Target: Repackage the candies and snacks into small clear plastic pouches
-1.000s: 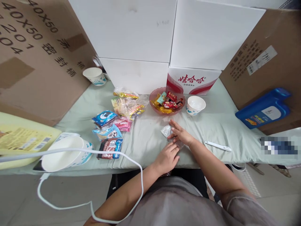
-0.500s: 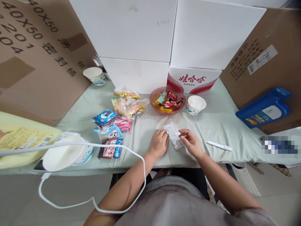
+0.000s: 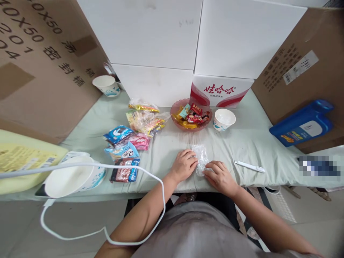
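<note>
A small clear plastic bag (image 3: 201,159) lies flat on the pale green table cover (image 3: 249,143), near the front edge. My left hand (image 3: 184,165) rests on its left side, fingertips touching the plastic. My right hand (image 3: 220,176) presses on its lower right corner. Both hands have curled fingers and pinch the bag's edges. Behind the bag stands a pink glass bowl (image 3: 179,106) full of wrapped sweets, with a white paper bowl (image 3: 224,119) to its right.
Several snack packets (image 3: 126,150) lie to the left, with clear bags of sweets (image 3: 146,120) behind. A large paper bowl (image 3: 71,179) and white cable (image 3: 107,166) are at front left. A white pen (image 3: 249,166) lies right. Cardboard and white boxes wall the table; a blue container (image 3: 302,125) leans right.
The bag was lifted off the table between both hands half a second ago; now it lies flat again, nearer the front edge, with both hands lowered onto it.
</note>
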A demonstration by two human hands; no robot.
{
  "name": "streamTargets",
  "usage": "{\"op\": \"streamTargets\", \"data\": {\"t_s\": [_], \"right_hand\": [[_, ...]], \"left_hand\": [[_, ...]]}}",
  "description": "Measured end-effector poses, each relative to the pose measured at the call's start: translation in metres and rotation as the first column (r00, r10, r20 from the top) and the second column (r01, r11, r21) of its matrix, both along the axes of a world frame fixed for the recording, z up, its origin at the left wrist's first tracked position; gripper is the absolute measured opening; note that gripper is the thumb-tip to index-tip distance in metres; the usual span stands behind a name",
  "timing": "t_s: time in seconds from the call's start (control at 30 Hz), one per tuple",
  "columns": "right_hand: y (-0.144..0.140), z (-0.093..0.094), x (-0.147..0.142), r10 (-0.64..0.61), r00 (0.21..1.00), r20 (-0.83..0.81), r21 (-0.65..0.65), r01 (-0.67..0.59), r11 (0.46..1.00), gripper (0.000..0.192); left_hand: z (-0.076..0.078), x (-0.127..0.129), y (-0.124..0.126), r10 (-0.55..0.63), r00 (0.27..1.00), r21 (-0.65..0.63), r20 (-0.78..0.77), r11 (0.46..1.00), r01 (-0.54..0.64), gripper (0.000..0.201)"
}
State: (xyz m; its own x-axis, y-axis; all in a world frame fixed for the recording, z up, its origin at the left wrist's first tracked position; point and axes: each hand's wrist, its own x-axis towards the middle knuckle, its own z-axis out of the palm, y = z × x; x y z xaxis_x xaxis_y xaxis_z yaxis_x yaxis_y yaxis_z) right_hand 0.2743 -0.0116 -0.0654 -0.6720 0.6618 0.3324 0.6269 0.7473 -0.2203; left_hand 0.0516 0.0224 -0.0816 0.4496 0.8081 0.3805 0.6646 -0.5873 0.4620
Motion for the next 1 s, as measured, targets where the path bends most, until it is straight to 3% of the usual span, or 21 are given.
{"op": "streamTargets", "data": {"t_s": [0.17, 0.3, 0.5, 0.73, 0.87, 1.0], "right_hand": [[0.014, 0.013, -0.005, 0.094, 0.991, -0.097, -0.074, -0.102, 0.992, 0.023], [0.043, 0.015, -0.015, -0.081, 0.995, -0.053, -0.113, 0.075, 0.991, 0.028], [0.081, 0.002, -0.04, -0.353, 0.9, 0.256, -0.086, 0.385, 0.919, 0.031], [0.084, -0.011, -0.048, -0.404, 0.869, 0.285, -0.051, 0.435, 0.899, 0.03], [0.084, -0.012, -0.046, -0.405, 0.871, 0.278, -0.05, 0.435, 0.899, 0.03], [0.09, -0.01, -0.036, -0.471, 0.858, 0.204, -0.026, 0.486, 0.874, 0.025]], "left_hand": [[-0.005, -0.004, 0.003, -0.062, 0.998, -0.034, 0.03, 0.997, 0.063, 0.028], [-0.01, -0.004, 0.005, -0.049, 0.998, -0.035, 0.024, 0.998, 0.05, 0.035], [-0.013, -0.002, 0.007, -0.021, 0.999, -0.029, 0.027, 0.999, 0.022, 0.036], [-0.003, -0.001, 0.001, 0.043, 0.993, 0.007, 0.108, 0.999, -0.044, 0.035], [-0.002, 0.002, -0.002, -0.006, 1.0, 0.028, -0.022, 1.0, 0.007, 0.029], [-0.005, 0.005, -0.001, 0.059, 0.993, -0.027, -0.103, 0.998, -0.062, 0.027]]}}
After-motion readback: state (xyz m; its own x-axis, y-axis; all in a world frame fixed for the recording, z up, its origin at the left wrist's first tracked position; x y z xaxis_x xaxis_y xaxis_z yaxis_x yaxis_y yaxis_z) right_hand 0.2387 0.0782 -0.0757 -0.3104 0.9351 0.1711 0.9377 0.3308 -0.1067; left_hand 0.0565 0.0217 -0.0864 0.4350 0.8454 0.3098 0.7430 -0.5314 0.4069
